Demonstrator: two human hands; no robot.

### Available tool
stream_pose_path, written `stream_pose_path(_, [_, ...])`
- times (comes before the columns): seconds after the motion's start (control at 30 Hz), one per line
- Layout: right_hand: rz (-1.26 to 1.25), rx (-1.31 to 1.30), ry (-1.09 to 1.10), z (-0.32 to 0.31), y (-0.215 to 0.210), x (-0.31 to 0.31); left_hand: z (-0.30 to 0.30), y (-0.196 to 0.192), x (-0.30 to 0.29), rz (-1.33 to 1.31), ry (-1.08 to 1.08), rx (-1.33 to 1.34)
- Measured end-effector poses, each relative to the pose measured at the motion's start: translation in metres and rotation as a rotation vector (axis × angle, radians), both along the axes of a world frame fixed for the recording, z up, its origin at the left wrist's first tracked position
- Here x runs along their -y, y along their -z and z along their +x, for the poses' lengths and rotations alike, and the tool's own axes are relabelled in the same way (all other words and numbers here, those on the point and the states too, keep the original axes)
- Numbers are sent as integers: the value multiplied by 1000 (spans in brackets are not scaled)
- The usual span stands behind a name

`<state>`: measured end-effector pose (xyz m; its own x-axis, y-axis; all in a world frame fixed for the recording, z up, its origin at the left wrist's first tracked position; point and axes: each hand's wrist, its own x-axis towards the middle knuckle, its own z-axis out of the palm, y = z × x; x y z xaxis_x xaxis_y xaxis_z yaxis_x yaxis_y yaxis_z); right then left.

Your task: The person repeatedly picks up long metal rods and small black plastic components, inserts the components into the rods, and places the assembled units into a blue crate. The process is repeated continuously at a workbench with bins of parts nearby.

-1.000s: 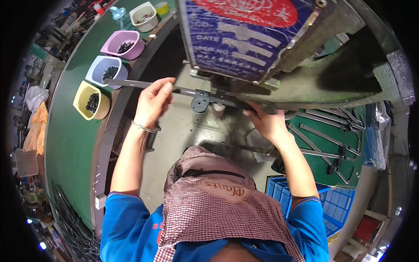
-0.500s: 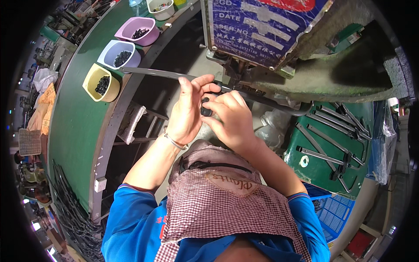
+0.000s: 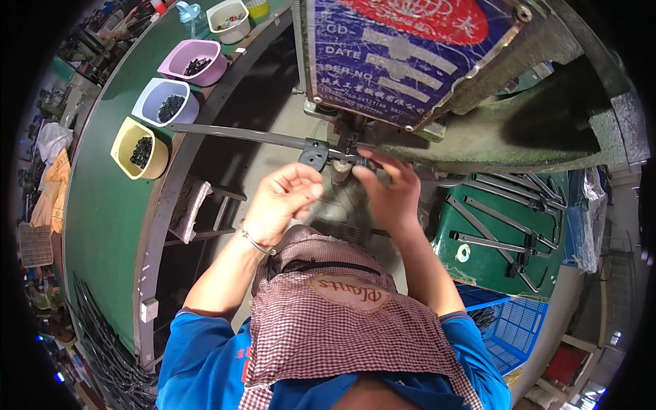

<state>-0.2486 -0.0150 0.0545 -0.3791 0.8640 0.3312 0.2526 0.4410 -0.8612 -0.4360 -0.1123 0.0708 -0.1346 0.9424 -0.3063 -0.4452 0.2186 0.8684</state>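
A long grey metal bar [image 3: 246,135] runs from the bench edge across to the machine, passing beneath its label plate. On it sits a black bracket [image 3: 315,154] with round holes. My left hand [image 3: 280,201] is just below the bracket, apart from it, its fingers curled in and the thumb against them; whether anything small is inside is hidden. At the bar right of the bracket, my right hand [image 3: 393,191] pinches a small black part [image 3: 364,162] between thumb and fingers. The bar's right end passes behind this hand.
A press-like machine [image 3: 410,68] with a blue and red plate stands ahead. Yellow [image 3: 160,164], lilac [image 3: 191,113] and pink [image 3: 217,72] bins of black parts line the green bench [image 3: 102,225]. Several bent bars [image 3: 506,205] lie on a green surface at right, above a blue crate [image 3: 516,335].
My left hand has curled and dropped away from the bar, uncovering the bracket. My right hand has moved right, to the bar near the machine. The whole view has shifted slightly.
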Motion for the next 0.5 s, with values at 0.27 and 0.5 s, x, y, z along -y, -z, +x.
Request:
stream_pose_path(0.27, [129,318,-57,-18,13,-30,-80,17,-21,21,-119,-901])
stream_pose_path(0.5, [54,457,87,-24,12,-22,-106,25,-49,-10,7,-780])
